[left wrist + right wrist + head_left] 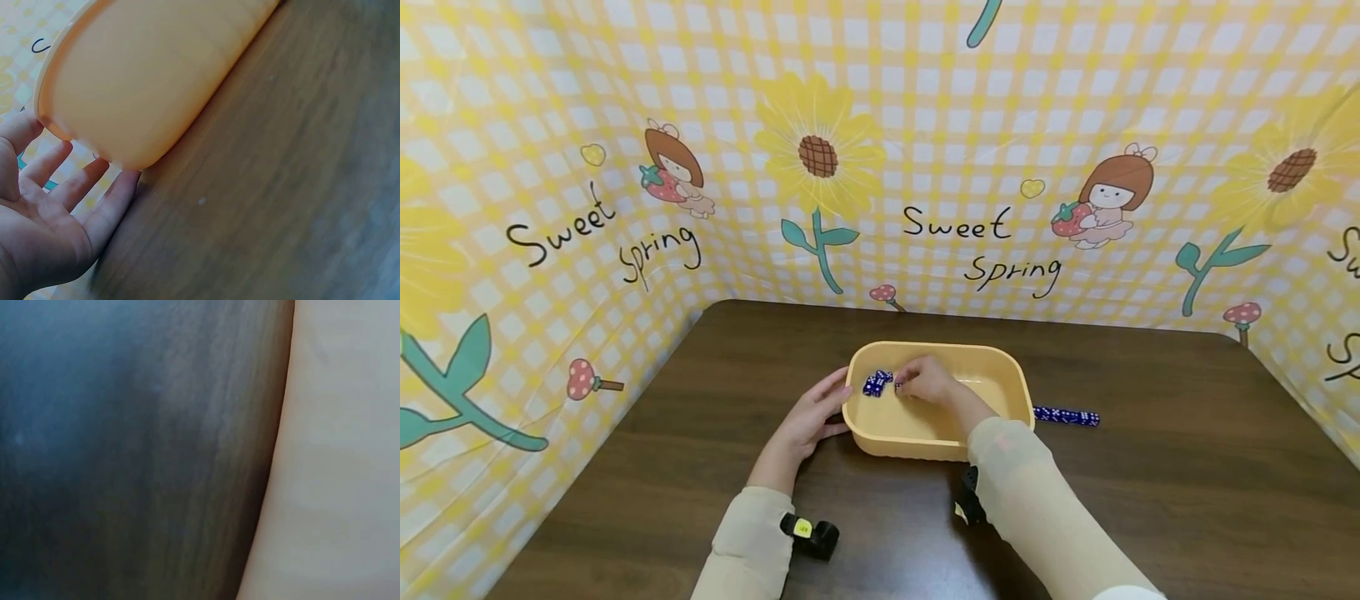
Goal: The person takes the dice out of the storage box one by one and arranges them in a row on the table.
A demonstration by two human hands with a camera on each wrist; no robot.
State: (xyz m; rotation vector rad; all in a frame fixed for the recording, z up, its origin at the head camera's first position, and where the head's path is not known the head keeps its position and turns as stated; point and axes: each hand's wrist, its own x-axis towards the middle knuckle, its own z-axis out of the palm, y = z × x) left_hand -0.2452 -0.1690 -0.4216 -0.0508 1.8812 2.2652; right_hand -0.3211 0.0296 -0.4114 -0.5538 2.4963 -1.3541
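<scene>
Could scatter the loose blue dice [877,384], at about ten o'clock inside the yellow tray [902,447], by brushing them with curled fingertips; could also shift the tray by pressing too hard at nine o'clock. With the left hand [808,421], touches that outer wall, fingers spread. With the right hand [928,382], seems to pinch one die [898,387], three o'clock of the cluster. Leaves a dice row [1067,416] outside, at three o'clock.

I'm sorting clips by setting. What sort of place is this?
Likely an indoor tabletop recording booth, though the wider room is hidden. A dark wood-grain table stands against yellow gingham "Sweet Spring" cloth, and black devices sit at both wrists.
</scene>
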